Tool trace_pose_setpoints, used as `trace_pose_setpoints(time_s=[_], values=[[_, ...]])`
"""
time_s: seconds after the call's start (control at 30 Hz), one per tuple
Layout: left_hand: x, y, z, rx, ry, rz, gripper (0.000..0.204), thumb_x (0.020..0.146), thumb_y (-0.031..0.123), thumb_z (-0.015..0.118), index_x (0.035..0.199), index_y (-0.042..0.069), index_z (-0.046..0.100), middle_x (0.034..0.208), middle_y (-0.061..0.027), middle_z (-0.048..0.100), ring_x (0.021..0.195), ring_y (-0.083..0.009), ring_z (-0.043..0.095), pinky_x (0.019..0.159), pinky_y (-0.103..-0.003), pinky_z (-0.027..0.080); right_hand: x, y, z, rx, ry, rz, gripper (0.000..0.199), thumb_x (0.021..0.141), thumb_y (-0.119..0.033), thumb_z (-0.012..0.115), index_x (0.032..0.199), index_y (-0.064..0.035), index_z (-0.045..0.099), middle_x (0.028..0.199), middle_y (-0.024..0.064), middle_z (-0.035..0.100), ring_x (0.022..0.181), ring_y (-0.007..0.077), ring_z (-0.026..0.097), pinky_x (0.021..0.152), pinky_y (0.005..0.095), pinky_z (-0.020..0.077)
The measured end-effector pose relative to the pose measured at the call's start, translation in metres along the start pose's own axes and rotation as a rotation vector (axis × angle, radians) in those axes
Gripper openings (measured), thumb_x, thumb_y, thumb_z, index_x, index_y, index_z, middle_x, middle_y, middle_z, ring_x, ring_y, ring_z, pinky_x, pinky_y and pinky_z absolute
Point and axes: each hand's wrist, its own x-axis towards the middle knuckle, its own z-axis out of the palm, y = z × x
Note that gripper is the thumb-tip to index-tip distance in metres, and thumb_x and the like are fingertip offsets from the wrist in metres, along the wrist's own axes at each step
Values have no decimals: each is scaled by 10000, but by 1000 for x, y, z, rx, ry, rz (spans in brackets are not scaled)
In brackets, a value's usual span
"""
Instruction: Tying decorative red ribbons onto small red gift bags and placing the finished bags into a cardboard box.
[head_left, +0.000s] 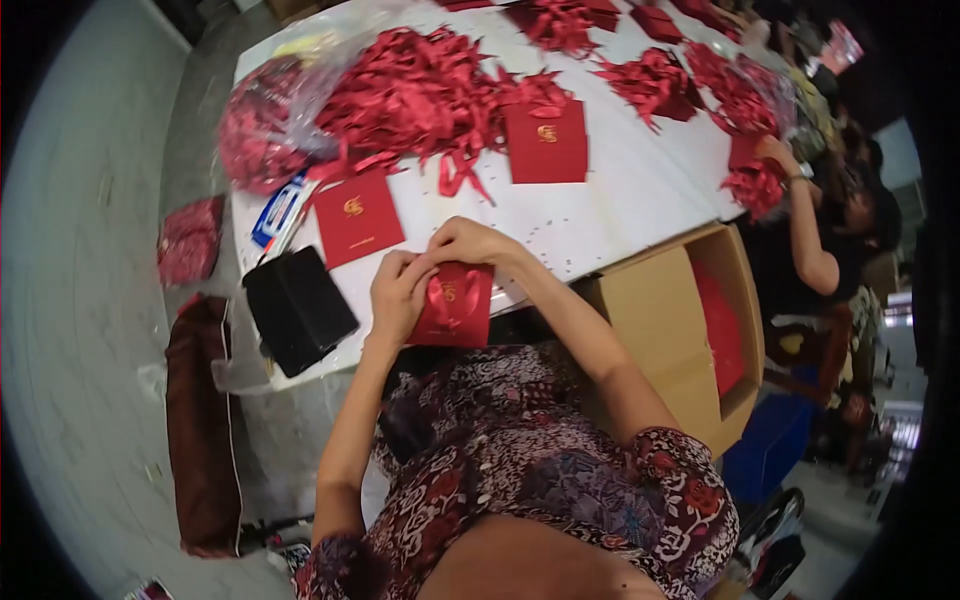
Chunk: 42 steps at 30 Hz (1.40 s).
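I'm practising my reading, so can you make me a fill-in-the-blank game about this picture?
1. The left hand and right hand hold a gift bag coloured ____.
2. The black case lies to the ____ of both hands.
3. The cardboard box is to the ____ of both hands.
4. The tabletop is coloured ____.

Missing words: red; left; right; white.

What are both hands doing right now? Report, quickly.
Left hand: closed, holding the red bag near its top edge.
Right hand: fingers bent together at that edge; whether they pinch bag or ribbon can't be told.
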Motion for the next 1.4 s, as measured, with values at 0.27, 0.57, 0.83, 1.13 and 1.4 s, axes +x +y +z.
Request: trace_pose_setpoints(time_s=[0.27,0.57,0.83,1.13,1.4], values=[[-8,-1,-8,45,-49,-205,117,799,90,731,836,30,638,853,-108,588,809,-315,600,694,-397,482,12,5,17,-11,605,115,284,803,-303,741,812,-19,755,627,69,664,584,134,605,574,291,471],[-13,-29,-5,199,-77,-330,193,826,203,730,915,41,676,874,-134,625,835,-323,624,739,-409,489,-15,-3,1,-408,711,171,324,865,-369,665,854,-53,737,731,117,694,709,298,673,655,403,505],[17,-33,28,360,-111,-317,184,830,198,716,922,47,666,851,-124,638,838,-315,623,747,-418,481,2,-5,19,-551,691,131,256,814,-288,737,800,-39,681,834,151,665,790,337,656,697,428,509],[19,-33,31,33,-30,-570,140,857,177,671,911,49,671,751,-90,682,702,-248,658,651,-376,496,-9,-1,25,-168,669,44,194,846,-175,718,898,3,662,766,130,682,699,264,659,664,358,515],[21,-14,22,-60,-6,-582,148,869,182,672,923,44,685,752,-75,686,635,-177,610,621,-315,478,-13,-6,32,205,512,-48,174,938,-130,646,1035,11,678,813,8,666,673,42,558,578,193,436]])
